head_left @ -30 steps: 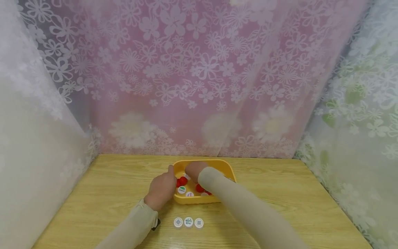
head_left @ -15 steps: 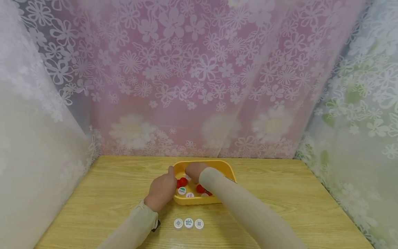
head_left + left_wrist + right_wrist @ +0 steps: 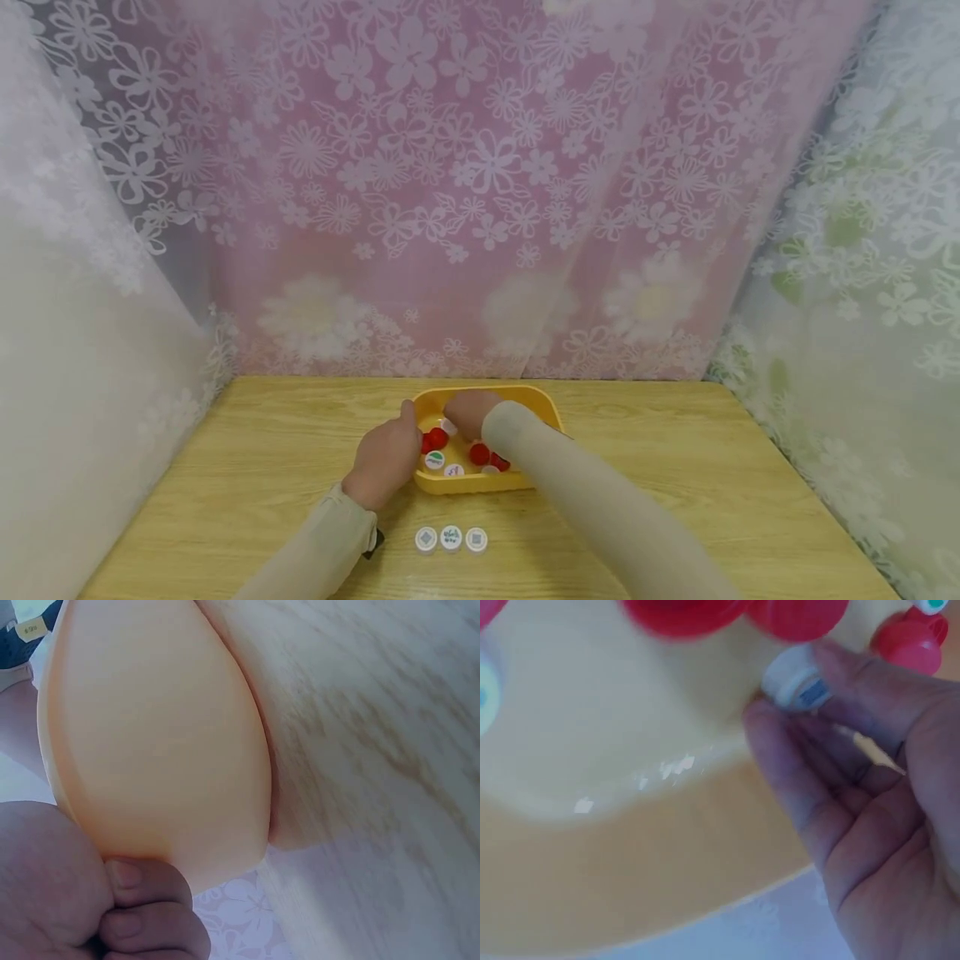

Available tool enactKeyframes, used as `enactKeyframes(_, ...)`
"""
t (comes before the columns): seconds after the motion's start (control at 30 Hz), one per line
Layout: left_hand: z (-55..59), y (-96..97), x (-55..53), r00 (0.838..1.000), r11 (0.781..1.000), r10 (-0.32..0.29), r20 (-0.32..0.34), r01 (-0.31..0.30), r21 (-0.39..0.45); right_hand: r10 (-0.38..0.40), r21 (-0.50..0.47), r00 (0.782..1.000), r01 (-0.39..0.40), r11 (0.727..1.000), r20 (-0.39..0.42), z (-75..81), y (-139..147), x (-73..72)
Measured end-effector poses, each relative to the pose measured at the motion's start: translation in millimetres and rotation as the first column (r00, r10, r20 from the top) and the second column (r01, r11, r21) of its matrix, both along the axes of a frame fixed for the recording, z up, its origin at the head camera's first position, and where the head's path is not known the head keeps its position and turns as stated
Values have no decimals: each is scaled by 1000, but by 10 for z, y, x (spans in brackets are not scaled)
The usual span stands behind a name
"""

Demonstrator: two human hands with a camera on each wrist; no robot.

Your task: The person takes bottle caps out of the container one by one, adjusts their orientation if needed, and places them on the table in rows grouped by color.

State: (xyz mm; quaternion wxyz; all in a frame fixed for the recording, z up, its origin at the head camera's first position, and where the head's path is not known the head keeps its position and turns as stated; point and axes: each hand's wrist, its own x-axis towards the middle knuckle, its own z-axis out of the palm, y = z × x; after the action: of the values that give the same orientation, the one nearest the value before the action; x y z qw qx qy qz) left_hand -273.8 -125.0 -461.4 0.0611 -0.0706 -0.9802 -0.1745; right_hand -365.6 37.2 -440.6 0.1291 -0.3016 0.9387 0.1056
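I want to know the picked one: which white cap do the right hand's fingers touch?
The white cap with a blue mark, inside the yellow tray, between the right hand's fingers; the three caps on the table lie untouched.

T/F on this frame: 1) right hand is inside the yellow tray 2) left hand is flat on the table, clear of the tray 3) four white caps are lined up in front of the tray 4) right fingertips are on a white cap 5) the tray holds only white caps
1) True. The right hand reaches into the yellow tray.
2) False. The left hand is at the tray's left side, fingers against its outer wall in the left wrist view.
3) False. Three white caps sit in a row on the table.
4) True. In the right wrist view the fingertips pinch a white cap.
5) False. Red caps lie in it too.
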Motion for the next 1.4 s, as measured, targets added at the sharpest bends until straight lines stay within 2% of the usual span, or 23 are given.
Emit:
enactKeyframes(0.1,14,-6,-8,1000,1000,0,-14,0,0,11,13,1000,-11,1000,23,10,33,-69)
enactKeyframes(0.2,28,-2,-22,1000,1000,8,-3,-8,7,80,19,997,-80,997,9,74,81,-102)
enactKeyframes(0.27,40,4,-22,1000,1000,16,24,-16,14,102,-10,995,-102,995,-1,141,119,-84)
enactKeyframes(0.33,45,9,-17,999,1000,21,48,-22,11,106,-49,994,-108,993,-39,238,164,-21)
enactKeyframes(0.47,46,22,-12,996,999,36,79,-35,-12,116,-101,973,-138,985,-199,525,262,209)
enactKeyframes(0.57,36,29,-7,997,999,31,76,-29,-29,148,-138,933,-203,969,-328,697,359,445)
enactKeyframes(0.67,29,29,10,998,999,14,66,-11,-47,190,-195,895,-287,938,-403,719,473,727)
enactKeyframes(0.77,38,28,27,998,998,3,60,0,-57,248,-235,838,-399,886,-486,655,581,1014)
enactKeyframes(0.87,57,28,32,998,999,6,60,-3,-54,294,-276,779,-504,818,-553,571,679,1263)
enactKeyframes(0.9,61,28,30,998,999,6,59,-3,-53,297,-293,771,-522,801,-563,545,706,1333)
enactKeyframes(0.93,60,26,29,998,999,8,56,-5,-51,296,-310,771,-530,790,-564,521,731,1401)
enactKeyframes(1.0,60,25,24,998,999,12,58,-9,-42,290,-347,786,-528,775,-546,469,782,1521)
enactKeyframes(1.13,49,27,4,997,1000,21,73,-20,-10,267,-383,839,-469,796,-473,296,886,1675)
enactKeyframes(1.4,39,34,-10,995,1000,30,100,-30,7,246,-388,903,-380,839,-352,-158,1064,1748)
